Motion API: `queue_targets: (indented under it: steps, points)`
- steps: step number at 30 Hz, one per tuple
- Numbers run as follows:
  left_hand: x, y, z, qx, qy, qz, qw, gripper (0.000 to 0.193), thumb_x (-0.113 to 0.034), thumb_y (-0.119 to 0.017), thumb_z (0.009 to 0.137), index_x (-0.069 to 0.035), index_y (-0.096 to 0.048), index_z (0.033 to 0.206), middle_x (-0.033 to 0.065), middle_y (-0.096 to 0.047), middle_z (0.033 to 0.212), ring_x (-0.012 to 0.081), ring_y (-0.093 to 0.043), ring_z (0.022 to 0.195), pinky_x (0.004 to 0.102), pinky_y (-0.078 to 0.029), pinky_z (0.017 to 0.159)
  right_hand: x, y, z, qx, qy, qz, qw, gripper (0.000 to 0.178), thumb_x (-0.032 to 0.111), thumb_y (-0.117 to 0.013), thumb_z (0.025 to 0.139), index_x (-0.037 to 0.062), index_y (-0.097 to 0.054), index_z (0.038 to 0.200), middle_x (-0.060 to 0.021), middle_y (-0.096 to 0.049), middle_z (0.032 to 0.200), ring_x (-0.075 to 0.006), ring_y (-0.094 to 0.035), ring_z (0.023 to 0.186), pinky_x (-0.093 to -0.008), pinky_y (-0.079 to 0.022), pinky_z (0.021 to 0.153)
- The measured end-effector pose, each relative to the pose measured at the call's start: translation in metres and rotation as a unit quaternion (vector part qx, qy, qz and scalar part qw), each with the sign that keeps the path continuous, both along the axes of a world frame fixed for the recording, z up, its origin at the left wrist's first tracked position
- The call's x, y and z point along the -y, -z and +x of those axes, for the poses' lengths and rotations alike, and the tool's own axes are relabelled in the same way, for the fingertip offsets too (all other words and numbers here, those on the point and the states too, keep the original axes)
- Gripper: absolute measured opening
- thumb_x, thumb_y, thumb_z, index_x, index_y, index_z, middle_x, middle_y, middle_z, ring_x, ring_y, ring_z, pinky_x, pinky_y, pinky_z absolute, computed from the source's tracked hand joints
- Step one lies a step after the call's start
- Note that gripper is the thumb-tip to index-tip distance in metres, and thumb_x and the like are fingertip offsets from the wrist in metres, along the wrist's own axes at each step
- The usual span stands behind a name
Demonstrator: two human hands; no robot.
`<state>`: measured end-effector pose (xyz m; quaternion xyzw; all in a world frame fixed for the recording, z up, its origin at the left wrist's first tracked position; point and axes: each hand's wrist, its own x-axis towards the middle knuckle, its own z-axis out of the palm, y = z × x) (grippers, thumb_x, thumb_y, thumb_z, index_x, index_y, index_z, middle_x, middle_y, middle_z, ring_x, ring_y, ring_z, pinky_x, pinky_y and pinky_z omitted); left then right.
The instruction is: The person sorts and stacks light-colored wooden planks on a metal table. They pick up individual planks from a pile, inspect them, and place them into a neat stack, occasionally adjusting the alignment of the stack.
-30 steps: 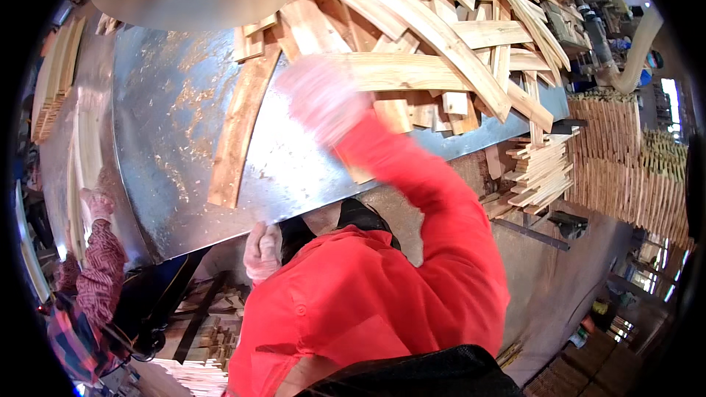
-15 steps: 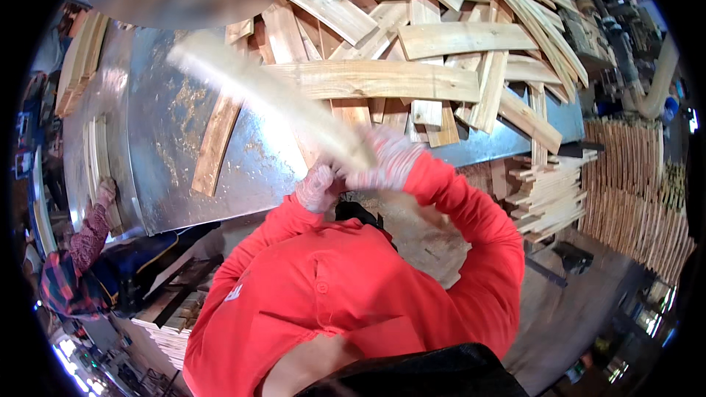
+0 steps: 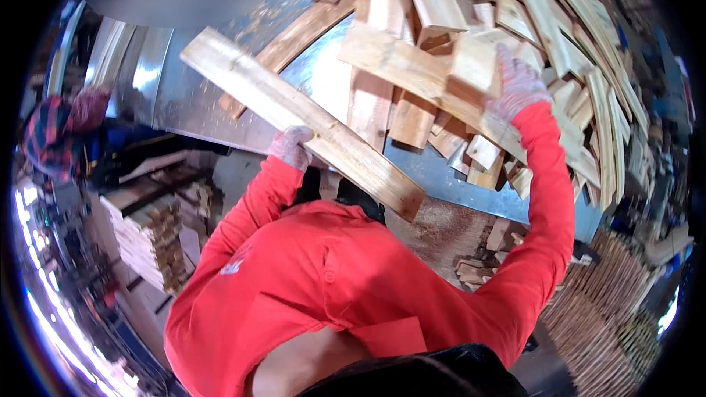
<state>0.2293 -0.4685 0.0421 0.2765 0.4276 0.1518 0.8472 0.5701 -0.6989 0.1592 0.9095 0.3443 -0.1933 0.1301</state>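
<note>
Right fingers (image 3: 507, 68) shifted to plank pile (image 3: 397, 64), grip unclear, left fingers (image 3: 297, 134) clasping board (image 3: 257, 87), metal table (image 3: 460, 195), dusty floor (image 3: 445, 231)

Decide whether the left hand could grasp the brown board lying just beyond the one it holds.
Probably not as things stand: the left hand is taken up by the pale board, which also crosses over part of the brown board in this view.

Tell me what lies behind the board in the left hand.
Behind the held board, the metal table and a darker plank show; the plank sticks out on both sides. Its middle stretch is covered, so cannot be seen.
</note>
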Motion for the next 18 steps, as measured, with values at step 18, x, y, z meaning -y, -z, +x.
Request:
queue_targets:
  steps: [18]
  points:
    - [-0.108,0.131,0.037,0.105,-0.082,-0.129,0.983,0.060,-0.051,-0.054,0.092,-0.005,-0.049,0.130,0.0160,-0.057,0.126,0.0313,-0.054,0.116,0.0482,-0.045,0.098,-0.301,0.053,-0.178,-0.280,0.016,0.136,0.950,0.111,0.052,-0.076,0.069,-0.0053,-0.017,0.144,-0.0334,-0.049,0.131,-0.0429,-0.053,0.119,-0.0388,-0.041,0.104]
